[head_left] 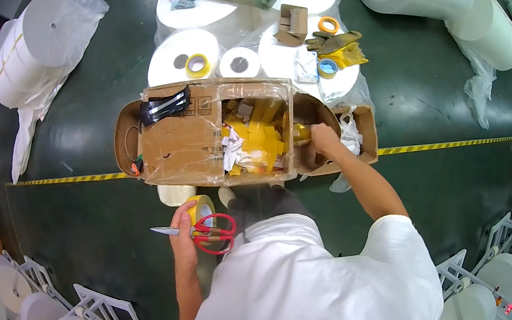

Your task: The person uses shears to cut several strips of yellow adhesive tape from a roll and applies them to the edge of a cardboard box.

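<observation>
My left hand [184, 224] is closed around red-handled scissors [215, 234] and a roll of yellow tape [201, 208], low in front of the carton. The scissors' blades point left. Over the right side of the open cardboard box [176, 146], my right hand [324, 139] reaches in beside a raised flap [312, 112]. Its fingers are closed at a crumpled piece of yellow tape [302, 132]; the fingertips are partly hidden. Scraps of yellow tape [263, 137] and white scraps [236, 153] fill the box's middle opening.
Behind the box, large white rolls [185, 55] bear a yellow tape roll [197, 66], a blue-cored tape roll [327, 68], an orange ring [328, 25], gloves [335, 42] and a small carton [292, 24]. A black packet [165, 105] lies on the box. Machines with rolls [468, 317] stand right.
</observation>
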The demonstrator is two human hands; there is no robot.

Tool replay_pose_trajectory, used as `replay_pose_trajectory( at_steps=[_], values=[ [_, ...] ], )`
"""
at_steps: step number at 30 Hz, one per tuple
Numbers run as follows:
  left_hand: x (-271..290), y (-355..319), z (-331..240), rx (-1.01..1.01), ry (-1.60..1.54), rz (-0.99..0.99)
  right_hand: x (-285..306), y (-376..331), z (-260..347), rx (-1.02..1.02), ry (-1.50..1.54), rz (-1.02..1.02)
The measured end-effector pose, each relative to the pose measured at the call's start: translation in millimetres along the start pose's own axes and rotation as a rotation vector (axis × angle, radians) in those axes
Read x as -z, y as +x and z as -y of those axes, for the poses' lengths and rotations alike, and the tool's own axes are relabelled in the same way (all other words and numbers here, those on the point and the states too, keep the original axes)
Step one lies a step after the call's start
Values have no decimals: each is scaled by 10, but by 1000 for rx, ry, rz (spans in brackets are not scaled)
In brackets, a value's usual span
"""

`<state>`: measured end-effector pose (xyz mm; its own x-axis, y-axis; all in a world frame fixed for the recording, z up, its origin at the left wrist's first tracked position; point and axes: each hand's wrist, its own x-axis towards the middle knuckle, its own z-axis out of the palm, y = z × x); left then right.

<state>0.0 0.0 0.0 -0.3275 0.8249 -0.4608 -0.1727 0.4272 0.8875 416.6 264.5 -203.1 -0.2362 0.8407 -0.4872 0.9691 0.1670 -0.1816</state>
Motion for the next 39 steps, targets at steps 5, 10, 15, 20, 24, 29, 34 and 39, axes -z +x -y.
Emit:
replay_pose_trajectory(
  at_steps=[5, 10, 15, 20, 24, 29, 34, 39],
  values=[
    [-41, -228, -76, 109, -105, -5, 1031, -973, -34, 43, 442, -426],
    [83, -3, -94, -51, -15, 66, 991, -877, 1299, 195, 600, -576],
    [-176, 54, -349, -245, 118, 161, 191, -630, 1909, 262, 284, -172],
    [-92, -117, -481, -249, -159, 180, 1230, -1686, 2523, 635, 1010, -542],
    [-328, -35, -505, -362, -276, 68, 1229, -2205, 2756, 1055, 727, -506],
    [-322, 111, -314, -340, -163, -269, 1067, -2312, 3074, 812, 607, -497],
    [-409, 103, -276, -413, -98, -222, 881, -2046, 3011, 882, 456, -249],
    [-175, 80, -245, -391, -66, -109, 683, -1845, 2780, 404, 1313, 60]
  ],
)
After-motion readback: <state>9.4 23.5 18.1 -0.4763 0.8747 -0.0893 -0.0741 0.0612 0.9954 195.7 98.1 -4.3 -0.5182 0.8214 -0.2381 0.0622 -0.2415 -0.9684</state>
